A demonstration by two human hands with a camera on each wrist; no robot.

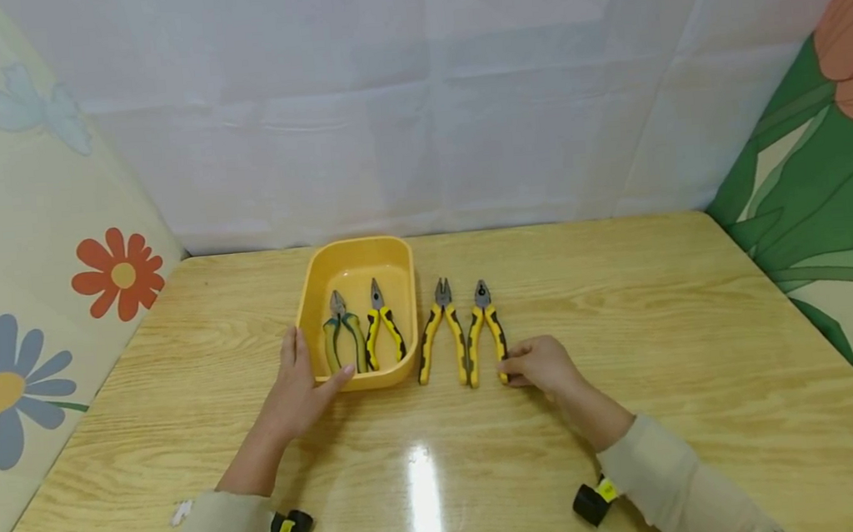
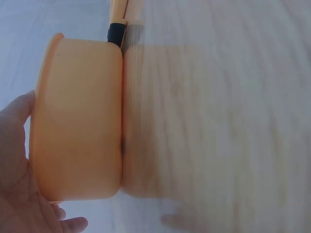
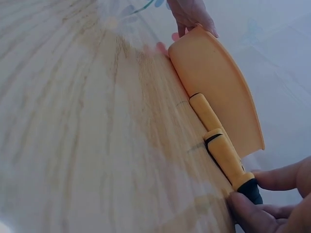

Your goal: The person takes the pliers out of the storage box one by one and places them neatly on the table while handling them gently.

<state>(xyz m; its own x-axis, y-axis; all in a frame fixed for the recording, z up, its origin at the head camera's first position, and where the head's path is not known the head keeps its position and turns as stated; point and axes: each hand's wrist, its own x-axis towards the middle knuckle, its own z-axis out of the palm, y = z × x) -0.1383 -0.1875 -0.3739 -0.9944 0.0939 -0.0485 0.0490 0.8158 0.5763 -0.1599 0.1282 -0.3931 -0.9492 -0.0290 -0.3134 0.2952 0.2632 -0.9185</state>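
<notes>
My left hand [image 1: 305, 397] holds the near left corner of a yellow plastic bin [image 1: 405, 376], its thumb on the front rim and its fingers along the left side. Inside lie pliers with green handles [image 1: 358, 338] and long-nose pliers [image 1: 372, 337] with yellow-and-black handles. Just right of the bin, two more yellow-and-black pliers rest side by side on the table, handles toward me. The left pair [image 1: 430, 341] has parted jaws. At the right pair, the combination pliers [image 1: 475, 337], my right hand [image 1: 543, 365] pinches the right handle's end between thumb and fingers.
The wood-grain table [image 1: 625, 300] meets a white cloth backdrop [image 1: 415, 116] at its far edge. Flower-printed panels [image 1: 1, 208] flank both sides. A small white scrap [image 1: 182, 511] lies near my left sleeve. Black wrist cameras [image 1: 292, 529] are worn below both hands.
</notes>
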